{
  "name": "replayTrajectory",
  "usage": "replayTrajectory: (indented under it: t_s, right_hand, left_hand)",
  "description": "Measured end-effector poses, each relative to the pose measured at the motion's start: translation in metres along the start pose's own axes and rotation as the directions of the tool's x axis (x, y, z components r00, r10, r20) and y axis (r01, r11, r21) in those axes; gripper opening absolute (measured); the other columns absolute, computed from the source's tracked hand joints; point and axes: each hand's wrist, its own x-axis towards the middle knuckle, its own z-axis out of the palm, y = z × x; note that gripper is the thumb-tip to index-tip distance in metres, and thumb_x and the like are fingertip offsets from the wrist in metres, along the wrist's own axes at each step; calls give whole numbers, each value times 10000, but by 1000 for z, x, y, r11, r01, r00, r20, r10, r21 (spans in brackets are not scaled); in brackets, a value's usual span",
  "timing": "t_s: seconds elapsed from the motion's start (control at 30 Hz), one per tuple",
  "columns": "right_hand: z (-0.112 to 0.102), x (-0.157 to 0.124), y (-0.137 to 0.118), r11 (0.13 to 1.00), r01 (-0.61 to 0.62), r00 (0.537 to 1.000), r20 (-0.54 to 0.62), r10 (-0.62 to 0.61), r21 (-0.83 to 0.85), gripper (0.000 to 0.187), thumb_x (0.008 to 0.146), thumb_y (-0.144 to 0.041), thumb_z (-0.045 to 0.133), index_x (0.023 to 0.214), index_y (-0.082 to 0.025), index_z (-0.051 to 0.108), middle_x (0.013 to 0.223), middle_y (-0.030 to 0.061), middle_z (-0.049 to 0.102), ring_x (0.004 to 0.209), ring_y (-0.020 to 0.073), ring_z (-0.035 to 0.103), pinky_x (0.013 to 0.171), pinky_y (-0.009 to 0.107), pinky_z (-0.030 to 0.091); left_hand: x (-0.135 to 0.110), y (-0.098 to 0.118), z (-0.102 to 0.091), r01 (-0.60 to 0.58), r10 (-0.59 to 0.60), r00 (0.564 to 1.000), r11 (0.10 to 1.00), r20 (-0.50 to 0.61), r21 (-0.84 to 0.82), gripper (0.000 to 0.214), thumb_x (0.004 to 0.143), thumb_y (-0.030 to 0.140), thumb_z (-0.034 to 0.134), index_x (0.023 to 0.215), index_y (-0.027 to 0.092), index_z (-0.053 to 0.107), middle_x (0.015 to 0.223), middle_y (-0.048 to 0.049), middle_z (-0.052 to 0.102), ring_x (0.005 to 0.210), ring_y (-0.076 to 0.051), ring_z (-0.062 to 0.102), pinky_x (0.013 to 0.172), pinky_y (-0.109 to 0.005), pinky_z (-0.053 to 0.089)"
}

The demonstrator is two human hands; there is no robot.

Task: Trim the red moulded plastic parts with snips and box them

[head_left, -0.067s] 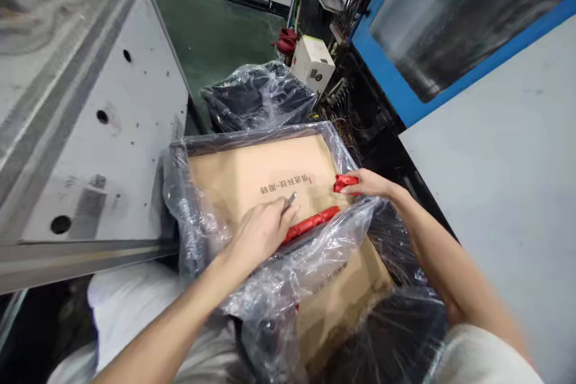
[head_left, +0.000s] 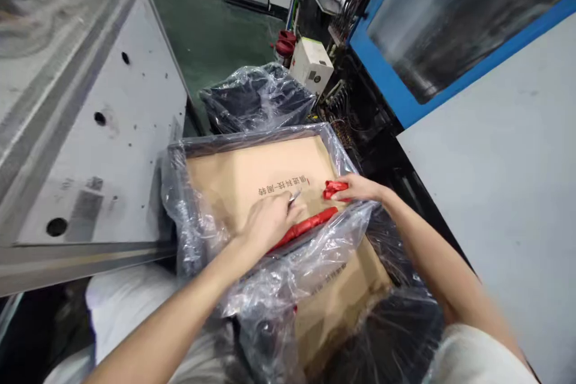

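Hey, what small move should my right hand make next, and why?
Perhaps lower the red bundle in your right hand toward the right end of the red row. The bundle is already close to that end, and the row lies along the near side of the brown paper. Your left hand holds a small grey object.

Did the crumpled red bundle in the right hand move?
Yes, the crumpled red bundle moved left, closer to the black printed lettering on the flat brown sheet.
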Motion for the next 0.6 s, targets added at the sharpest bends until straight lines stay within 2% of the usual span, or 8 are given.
replayTrajectory:
  t_s: [0.13,0.27,0.47,0.6]
  right_hand:
    - [28,21,-6,999,42,998,42,-41,-6,554,731,-681,857,927,-174,747,761,-30,659,685,144,571,660,270,421]
    - [33,23,4,997,67,997,-45,-68,-26,535,766,-675,846,936,-181,729,786,-25,665,694,141,578,667,270,424]
    - [40,11,20,991,54,975,-206,-78,-121,509,826,-654,816,1027,-195,725,834,-25,683,721,150,591,688,270,412]
    - [39,10,23,973,18,948,-305,-89,-230,520,874,-706,758,1058,-220,731,855,-14,698,736,166,604,702,271,409]
  left_hand:
    - [27,15,34,-53,54,993,998,102,-13,320,960,520,718,1090,228,703,1092,-118,822,1039,-339,775,841,-380,534]
    - [29,15,58,-54,57,990,998,130,-25,311,1009,489,659,1186,235,685,1150,-121,812,1081,-324,768,881,-374,535]
    - [28,9,66,11,-5,990,999,139,-43,218,956,305,671,1167,248,685,1031,-114,816,986,-338,778,821,-380,519]
    - [35,7,64,84,-67,990,988,124,-133,169,842,281,763,995,262,693,907,-62,791,875,-303,755,742,-346,491]
